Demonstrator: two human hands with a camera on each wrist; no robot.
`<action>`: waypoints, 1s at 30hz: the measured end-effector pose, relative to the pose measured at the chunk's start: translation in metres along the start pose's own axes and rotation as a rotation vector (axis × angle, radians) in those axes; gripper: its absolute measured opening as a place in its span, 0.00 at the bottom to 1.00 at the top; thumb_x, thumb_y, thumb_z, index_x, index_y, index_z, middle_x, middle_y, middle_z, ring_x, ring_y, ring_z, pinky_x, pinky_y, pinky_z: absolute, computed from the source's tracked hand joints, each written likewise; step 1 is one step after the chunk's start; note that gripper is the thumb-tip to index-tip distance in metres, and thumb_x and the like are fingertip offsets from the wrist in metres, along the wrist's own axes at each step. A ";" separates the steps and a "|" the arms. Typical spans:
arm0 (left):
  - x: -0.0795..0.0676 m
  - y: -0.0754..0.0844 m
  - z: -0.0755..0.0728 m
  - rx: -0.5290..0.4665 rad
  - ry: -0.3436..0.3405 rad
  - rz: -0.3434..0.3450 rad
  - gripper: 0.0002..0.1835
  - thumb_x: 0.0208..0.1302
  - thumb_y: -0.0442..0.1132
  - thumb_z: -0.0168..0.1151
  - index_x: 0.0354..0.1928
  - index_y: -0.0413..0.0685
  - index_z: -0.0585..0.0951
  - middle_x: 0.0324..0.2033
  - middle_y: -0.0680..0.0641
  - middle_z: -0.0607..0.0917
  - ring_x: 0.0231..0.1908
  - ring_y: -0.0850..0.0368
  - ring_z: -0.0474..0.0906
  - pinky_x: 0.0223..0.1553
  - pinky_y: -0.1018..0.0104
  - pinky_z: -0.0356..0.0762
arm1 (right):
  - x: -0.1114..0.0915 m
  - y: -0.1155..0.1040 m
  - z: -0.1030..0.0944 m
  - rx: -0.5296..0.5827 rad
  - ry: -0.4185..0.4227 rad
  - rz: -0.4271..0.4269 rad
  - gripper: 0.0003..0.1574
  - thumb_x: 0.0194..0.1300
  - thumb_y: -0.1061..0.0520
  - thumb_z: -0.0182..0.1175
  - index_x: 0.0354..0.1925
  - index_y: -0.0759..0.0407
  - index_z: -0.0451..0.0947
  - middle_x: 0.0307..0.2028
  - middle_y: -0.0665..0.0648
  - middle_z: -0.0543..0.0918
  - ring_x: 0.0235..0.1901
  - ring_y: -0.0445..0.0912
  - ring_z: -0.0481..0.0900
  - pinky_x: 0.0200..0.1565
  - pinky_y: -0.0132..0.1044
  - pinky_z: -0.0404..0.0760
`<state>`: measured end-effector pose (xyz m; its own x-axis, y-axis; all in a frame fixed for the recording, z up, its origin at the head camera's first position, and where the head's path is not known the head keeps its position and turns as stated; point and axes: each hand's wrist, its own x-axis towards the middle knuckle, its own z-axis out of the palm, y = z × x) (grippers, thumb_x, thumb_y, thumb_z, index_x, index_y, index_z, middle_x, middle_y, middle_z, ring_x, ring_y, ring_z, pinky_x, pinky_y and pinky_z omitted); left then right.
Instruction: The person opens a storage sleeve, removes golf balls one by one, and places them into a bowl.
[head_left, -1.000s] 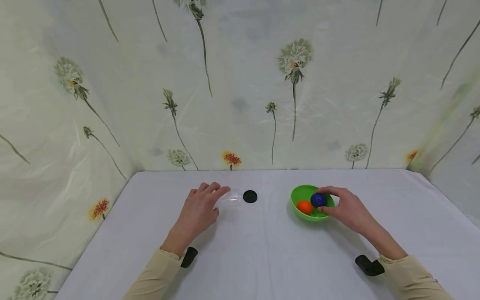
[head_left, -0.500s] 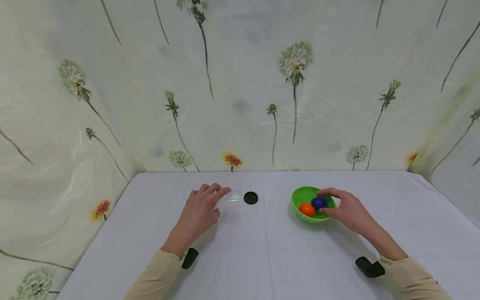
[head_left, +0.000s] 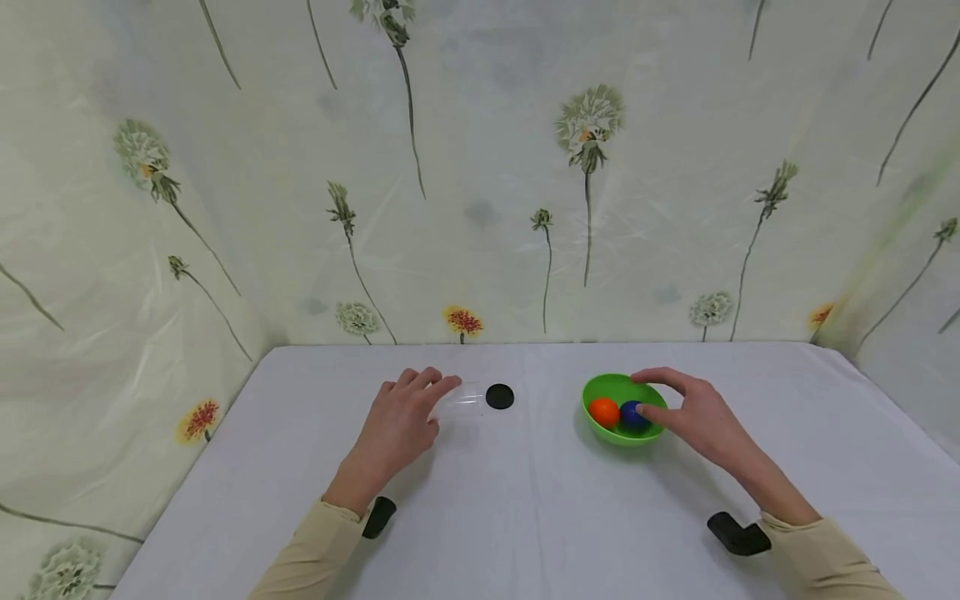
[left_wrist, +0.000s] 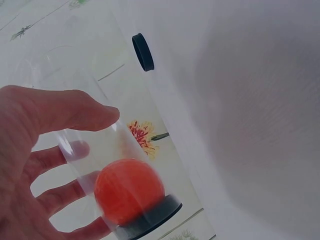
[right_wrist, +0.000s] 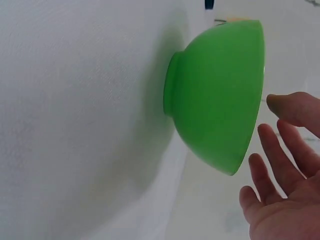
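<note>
My left hand [head_left: 401, 417] grips a clear plastic tube [head_left: 461, 398], thumb on one side and fingers round the other. In the left wrist view, an orange-red ball [left_wrist: 129, 190] lies inside this tube against its black end cap [left_wrist: 152, 218]. My right hand [head_left: 697, 417] is over the right side of a green bowl [head_left: 618, 439], thumb and fingers spread apart. Inside the bowl a blue ball [head_left: 632, 417] rests beside an orange ball [head_left: 603, 412]. The thumb overlaps the blue ball in the head view. The right wrist view shows the fingers near the rim; the bowl wall hides both balls.
A loose black cap [head_left: 500, 397] lies on the white tablecloth [head_left: 525, 500], between the tube and the bowl. Behind the table hangs a flower-printed cloth [head_left: 480, 167]. A black wrist device shows at each cuff.
The blue ball has dropped from between my right thumb and fingers to the bowl's bottom, and the orange ball has shifted. My right fingers have spread wider. The left hand stays put.
</note>
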<state>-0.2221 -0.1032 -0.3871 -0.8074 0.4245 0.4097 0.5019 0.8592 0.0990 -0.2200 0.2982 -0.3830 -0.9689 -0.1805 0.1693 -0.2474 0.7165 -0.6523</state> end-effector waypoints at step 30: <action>0.002 -0.001 0.001 0.025 0.024 0.049 0.30 0.54 0.28 0.68 0.60 0.58 0.79 0.49 0.52 0.79 0.49 0.52 0.74 0.43 0.51 0.75 | 0.026 -0.070 0.054 0.306 -0.035 -0.138 0.26 0.64 0.56 0.67 0.60 0.56 0.76 0.57 0.55 0.79 0.56 0.51 0.76 0.57 0.50 0.74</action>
<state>-0.2250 -0.1029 -0.3877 -0.7742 0.4598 0.4351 0.5327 0.8445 0.0555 -0.2279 0.2069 -0.3732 -0.9245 -0.2887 0.2491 -0.3605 0.4495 -0.8173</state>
